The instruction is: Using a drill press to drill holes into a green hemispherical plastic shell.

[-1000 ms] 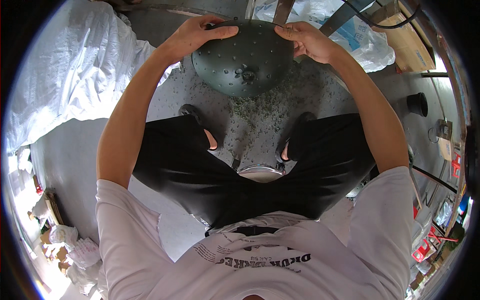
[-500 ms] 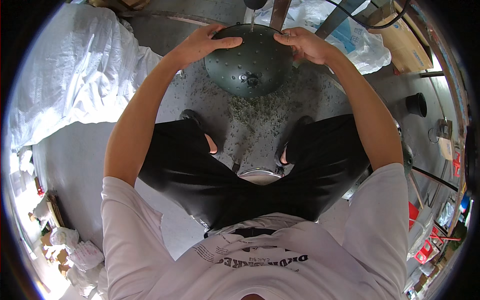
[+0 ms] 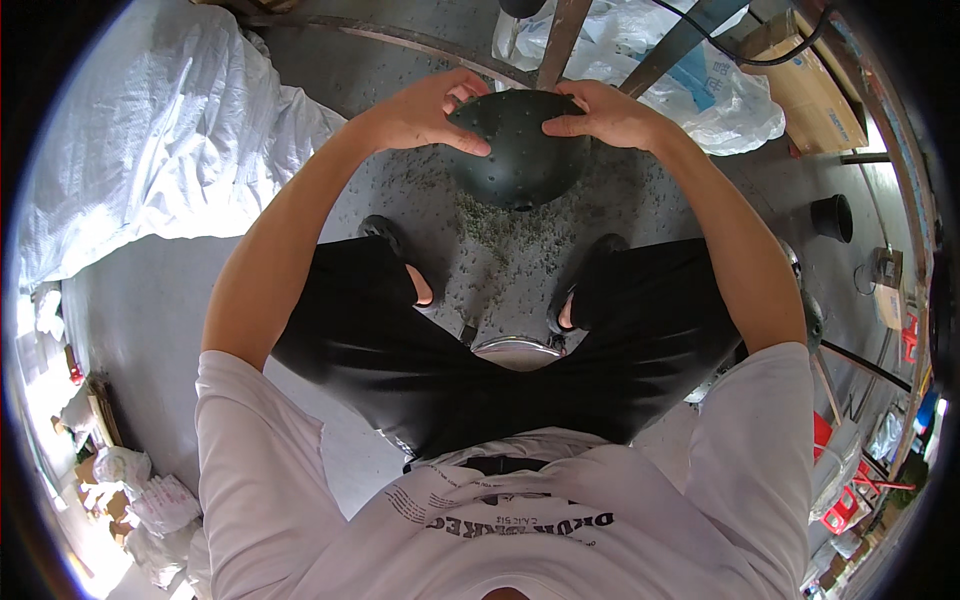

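Observation:
Between my hands is a dark green bowl-shaped shell (image 3: 520, 165), its rounded side up and dotted with small bumps or holes. My left hand (image 3: 440, 112) grips its left side, the thumb lying on the outer surface and the fingers bent near the far rim. On the far right side my right hand (image 3: 600, 112) has its thumb on the shell and the fingers partly hidden behind it. Beyond the shell, a dark rounded tool head (image 3: 521, 7) with a thin bit (image 3: 513, 42) points down, apart from the shell.
Green shavings (image 3: 500, 225) lie on the grey floor between my feet. A large white sack (image 3: 170, 140) is at the left. Metal legs (image 3: 565, 40), clear plastic bags (image 3: 735, 115) and a cardboard box (image 3: 815, 105) stand at the far right, with a black pot (image 3: 832, 217) nearer.
The shell has come nearer to me, away from the thin bit, and has been tilted and turned. Both hands moved with it, the left also shifting right.

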Demonstrator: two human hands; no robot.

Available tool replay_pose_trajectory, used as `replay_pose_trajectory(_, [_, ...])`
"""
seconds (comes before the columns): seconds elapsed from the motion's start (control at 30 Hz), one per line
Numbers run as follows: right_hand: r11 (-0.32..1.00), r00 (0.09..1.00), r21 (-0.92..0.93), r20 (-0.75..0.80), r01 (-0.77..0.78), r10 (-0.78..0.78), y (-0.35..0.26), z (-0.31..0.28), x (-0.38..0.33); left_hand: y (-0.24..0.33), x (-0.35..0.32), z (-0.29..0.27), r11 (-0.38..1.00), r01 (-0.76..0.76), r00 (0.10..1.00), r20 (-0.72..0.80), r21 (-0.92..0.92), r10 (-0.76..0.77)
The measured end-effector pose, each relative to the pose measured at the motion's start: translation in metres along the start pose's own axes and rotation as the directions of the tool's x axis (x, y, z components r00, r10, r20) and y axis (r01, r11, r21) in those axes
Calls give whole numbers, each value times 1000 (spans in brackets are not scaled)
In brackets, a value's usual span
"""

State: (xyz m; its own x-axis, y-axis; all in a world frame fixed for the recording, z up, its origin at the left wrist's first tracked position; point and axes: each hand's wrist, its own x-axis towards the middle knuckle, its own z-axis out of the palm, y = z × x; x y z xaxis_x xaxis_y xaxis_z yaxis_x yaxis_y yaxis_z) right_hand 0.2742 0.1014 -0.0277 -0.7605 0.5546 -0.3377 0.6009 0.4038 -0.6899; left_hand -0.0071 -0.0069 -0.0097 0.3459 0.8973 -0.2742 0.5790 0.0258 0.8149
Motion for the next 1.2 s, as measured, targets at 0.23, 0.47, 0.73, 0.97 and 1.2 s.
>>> replay_pose_trajectory(0.23, [998,993,-5,-97,64,-64,-26,12,-23,1,-12,32,994,-105,977,-183,26,108])
replay_pose_trajectory(0.47, [993,987,63,-128,103,-95,-30,28,-39,17,-31,42,997,-51,977,-203,50,61])
replay_pose_trajectory(0.73, [986,983,133,-169,99,-76,-28,41,-66,36,-51,46,998,-45,996,-80,37,48])
replay_pose_trajectory(0.97, [989,984,71,-132,133,-123,-35,40,-58,21,-40,46,940,123,992,42,-319,-115])
replay_pose_trajectory(1.2, [947,924,80,-257,313,-283,-34,43,-43,-9,-48,60,888,113,990,-23,-446,-138])
